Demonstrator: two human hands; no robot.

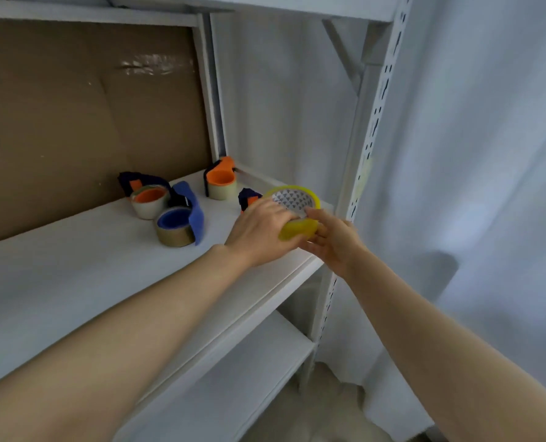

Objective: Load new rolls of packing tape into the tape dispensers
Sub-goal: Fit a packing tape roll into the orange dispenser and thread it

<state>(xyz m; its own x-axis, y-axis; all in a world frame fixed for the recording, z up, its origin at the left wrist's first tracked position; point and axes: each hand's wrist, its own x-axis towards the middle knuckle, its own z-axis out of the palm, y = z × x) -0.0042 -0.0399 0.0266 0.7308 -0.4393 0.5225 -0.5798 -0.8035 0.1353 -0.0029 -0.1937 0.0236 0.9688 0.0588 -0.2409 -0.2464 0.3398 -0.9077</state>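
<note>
Yellow tape roll gripped between left hand and right hand, core opening facing up; empty dispenser just far-left, touching the left hand.

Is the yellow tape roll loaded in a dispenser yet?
Cannot tell. Both hands grip the yellow tape roll and cover its underside; its patterned core shows empty from above.

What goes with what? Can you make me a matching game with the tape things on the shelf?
Things:
1. yellow tape roll
2. blue dispenser
3. orange dispenser by the back post
4. cardboard sheet

Places:
A. standing behind the shelf
B. held in both hands
C. nearest the shelf's front edge
D. far corner of the shelf

Pairs: 1-B, 2-C, 3-D, 4-A
</note>
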